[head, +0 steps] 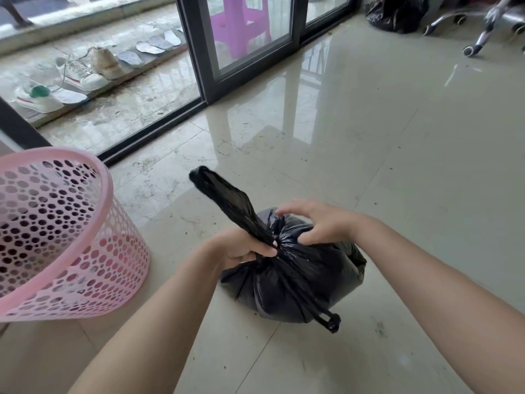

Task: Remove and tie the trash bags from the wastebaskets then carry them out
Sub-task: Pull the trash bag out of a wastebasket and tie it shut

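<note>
Trash bag (pixel 295 277) out of wastebasket (pixel 56 237), on floor; our left hand (pixel 241 245) grips twisted neck, right hand (pixel 318 223) fingers spread over gather. Tying in hand; next, knot.

- A home, a living room beside a balcony.
- Glossy pale floor tiles (pixel 397 155), stained and speckled with dirt.
- Dark-framed sliding glass doors (pixel 250 38) open onto the balcony.
- Outside them: white sneakers (pixel 82 72) and insoles (pixel 154 46) laid in a row, and a purple plastic stool (pixel 238 24).
- A pink perforated wastebasket (pixel 56 234) stands indoors.
- A wheeled office chair base (pixel 483 29) and a black bag (pixel 397 12) sit at the far wall.
</note>
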`<action>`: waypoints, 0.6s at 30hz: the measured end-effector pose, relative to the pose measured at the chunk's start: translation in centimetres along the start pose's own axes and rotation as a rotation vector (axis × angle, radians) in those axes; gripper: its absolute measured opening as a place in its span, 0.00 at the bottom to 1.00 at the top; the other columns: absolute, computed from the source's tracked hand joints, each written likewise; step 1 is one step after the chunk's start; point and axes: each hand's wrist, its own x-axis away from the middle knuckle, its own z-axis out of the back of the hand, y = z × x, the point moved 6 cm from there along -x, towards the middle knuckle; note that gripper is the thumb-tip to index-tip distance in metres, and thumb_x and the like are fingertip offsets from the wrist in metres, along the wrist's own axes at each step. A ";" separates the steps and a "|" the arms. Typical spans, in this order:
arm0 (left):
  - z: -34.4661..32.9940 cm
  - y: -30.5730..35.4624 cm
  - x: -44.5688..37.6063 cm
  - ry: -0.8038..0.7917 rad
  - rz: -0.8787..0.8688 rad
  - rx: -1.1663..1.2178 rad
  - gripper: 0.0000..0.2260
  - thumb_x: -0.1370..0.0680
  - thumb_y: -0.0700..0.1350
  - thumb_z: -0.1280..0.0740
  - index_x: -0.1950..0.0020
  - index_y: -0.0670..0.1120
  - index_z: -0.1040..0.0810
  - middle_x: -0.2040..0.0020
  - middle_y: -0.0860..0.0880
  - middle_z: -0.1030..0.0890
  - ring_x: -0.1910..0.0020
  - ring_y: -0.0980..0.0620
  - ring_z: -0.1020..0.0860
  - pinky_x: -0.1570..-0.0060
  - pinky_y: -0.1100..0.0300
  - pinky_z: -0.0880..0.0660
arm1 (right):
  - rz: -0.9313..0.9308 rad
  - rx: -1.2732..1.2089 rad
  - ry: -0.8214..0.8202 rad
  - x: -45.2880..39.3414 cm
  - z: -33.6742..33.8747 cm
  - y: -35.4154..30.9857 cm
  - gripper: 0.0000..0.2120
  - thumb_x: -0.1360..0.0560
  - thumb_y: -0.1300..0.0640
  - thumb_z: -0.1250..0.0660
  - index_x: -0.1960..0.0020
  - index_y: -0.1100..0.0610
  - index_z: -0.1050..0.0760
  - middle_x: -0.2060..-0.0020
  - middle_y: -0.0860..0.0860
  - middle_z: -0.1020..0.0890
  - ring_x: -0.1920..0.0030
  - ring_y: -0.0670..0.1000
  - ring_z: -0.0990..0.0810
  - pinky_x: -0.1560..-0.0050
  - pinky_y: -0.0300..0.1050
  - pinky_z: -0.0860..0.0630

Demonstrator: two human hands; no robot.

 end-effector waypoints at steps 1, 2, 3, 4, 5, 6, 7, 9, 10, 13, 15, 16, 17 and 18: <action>0.1 0.2 -0.1 0.004 -0.006 -0.015 0.16 0.28 0.22 0.40 0.59 0.42 0.23 0.70 0.53 0.18 0.61 0.54 0.23 0.54 0.64 0.25 | -0.004 0.020 -0.059 -0.4 -0.9 0.0 0.31 0.29 0.68 0.38 0.28 0.52 0.39 0.25 0.48 0.40 0.24 0.48 0.47 0.27 0.40 0.49; 0.1 0.2 -0.2 0.002 -0.010 -0.027 0.15 0.29 0.22 0.39 0.57 0.41 0.23 0.65 0.49 0.18 0.58 0.51 0.23 0.50 0.61 0.25 | -0.020 0.035 -0.103 -0.6 -1.5 0.2 0.30 0.29 0.68 0.39 0.28 0.53 0.38 0.24 0.47 0.43 0.23 0.49 0.53 0.26 0.43 0.53; 0.0 0.3 -0.2 -0.005 -0.006 -0.041 0.15 0.30 0.22 0.38 0.53 0.40 0.23 0.59 0.45 0.19 0.54 0.48 0.23 0.46 0.57 0.26 | -0.050 0.042 -0.133 -0.8 -2.0 0.6 0.28 0.28 0.67 0.39 0.30 0.54 0.36 0.24 0.46 0.44 0.23 0.50 0.56 0.25 0.47 0.54; -0.1 0.2 -0.3 -0.001 0.006 -0.048 0.15 0.31 0.23 0.37 0.52 0.39 0.23 0.56 0.42 0.21 0.52 0.46 0.24 0.44 0.54 0.27 | -0.079 0.044 -0.145 -1.0 -2.2 1.0 0.25 0.28 0.66 0.40 0.32 0.55 0.32 0.25 0.47 0.42 0.23 0.51 0.56 0.25 0.48 0.53; -0.1 0.2 -0.3 0.031 0.009 -0.053 0.13 0.30 0.23 0.37 0.54 0.38 0.23 0.57 0.42 0.21 0.54 0.46 0.23 0.47 0.54 0.27 | -0.106 0.041 -0.141 -1.2 -2.3 1.3 0.21 0.27 0.65 0.40 0.35 0.57 0.29 0.27 0.49 0.37 0.23 0.52 0.51 0.26 0.48 0.48; 0.0 0.4 -0.3 0.097 0.001 -0.058 0.12 0.30 0.22 0.37 0.59 0.39 0.24 0.62 0.43 0.21 0.60 0.48 0.22 0.54 0.58 0.26 | -0.128 0.027 -0.120 -1.3 -2.2 1.5 0.18 0.27 0.64 0.41 0.39 0.58 0.26 0.32 0.52 0.29 0.27 0.53 0.40 0.30 0.48 0.40; 0.2 0.7 -0.2 0.188 -0.006 -0.071 0.13 0.29 0.22 0.38 0.64 0.39 0.26 0.68 0.45 0.22 0.69 0.53 0.23 0.64 0.65 0.26 | -0.153 -0.002 -0.091 -1.4 -2.1 1.7 0.14 0.27 0.63 0.42 0.45 0.59 0.24 0.42 0.55 0.23 0.36 0.53 0.29 0.39 0.47 0.32; 0.9 1.4 -0.2 0.392 -0.013 -0.088 0.14 0.30 0.24 0.35 0.69 0.41 0.28 0.73 0.45 0.28 0.82 0.57 0.30 0.79 0.71 0.35 | -0.189 -0.041 -0.028 -1.6 -1.8 1.7 0.07 0.27 0.62 0.43 0.60 0.58 0.26 0.63 0.52 0.25 0.59 0.50 0.26 0.59 0.42 0.32; 1.4 1.5 -0.4 0.488 -0.010 -0.098 0.14 0.31 0.26 0.33 0.70 0.41 0.29 0.73 0.45 0.29 0.82 0.56 0.31 0.79 0.69 0.35 | -0.198 -0.044 -0.015 -1.6 -1.7 1.5 0.09 0.26 0.62 0.43 0.64 0.56 0.30 0.68 0.50 0.28 0.65 0.48 0.30 0.64 0.40 0.35; 2.6 1.6 -0.4 0.759 -0.021 -0.150 0.13 0.30 0.32 0.33 0.72 0.42 0.30 0.72 0.46 0.30 0.70 0.47 0.31 0.66 0.59 0.33 | -0.193 -0.088 -0.003 -1.9 -1.8 1.1 0.13 0.26 0.64 0.43 0.69 0.56 0.35 0.72 0.49 0.33 0.68 0.48 0.35 0.67 0.40 0.39; 2.6 2.0 0.0 0.839 -0.069 -0.318 0.09 0.26 0.34 0.36 0.67 0.39 0.26 0.68 0.43 0.27 0.62 0.46 0.31 0.62 0.58 0.36 | -0.173 -0.139 -0.005 -2.0 -2.1 0.6 0.12 0.26 0.64 0.43 0.68 0.56 0.34 0.70 0.50 0.33 0.63 0.51 0.34 0.66 0.43 0.39; 2.4 2.2 0.2 0.852 -0.090 -0.425 0.06 0.25 0.35 0.38 0.61 0.38 0.24 0.62 0.40 0.24 0.59 0.44 0.30 0.61 0.58 0.37 | -0.164 -0.140 -0.005 -2.0 -2.3 0.4 0.11 0.26 0.64 0.43 0.66 0.57 0.34 0.69 0.51 0.32 0.61 0.51 0.34 0.64 0.43 0.38; 2.2 2.2 0.3 0.852 -0.097 -0.488 0.05 0.23 0.35 0.41 0.54 0.38 0.26 0.55 0.37 0.22 0.56 0.42 0.28 0.60 0.58 0.37 | -0.149 -0.131 -0.001 -2.0 -2.4 0.1 0.08 0.25 0.65 0.43 0.62 0.59 0.32 0.66 0.52 0.30 0.58 0.50 0.34 0.62 0.43 0.37; 2.2 2.0 0.2 0.850 -0.081 -0.526 0.04 0.23 0.35 0.42 0.51 0.39 0.29 0.49 0.36 0.23 0.52 0.40 0.27 0.58 0.56 0.37 | -0.137 -0.129 0.004 -2.1 -2.5 0.1 0.05 0.25 0.65 0.43 0.59 0.62 0.31 0.64 0.53 0.29 0.56 0.49 0.34 0.60 0.42 0.36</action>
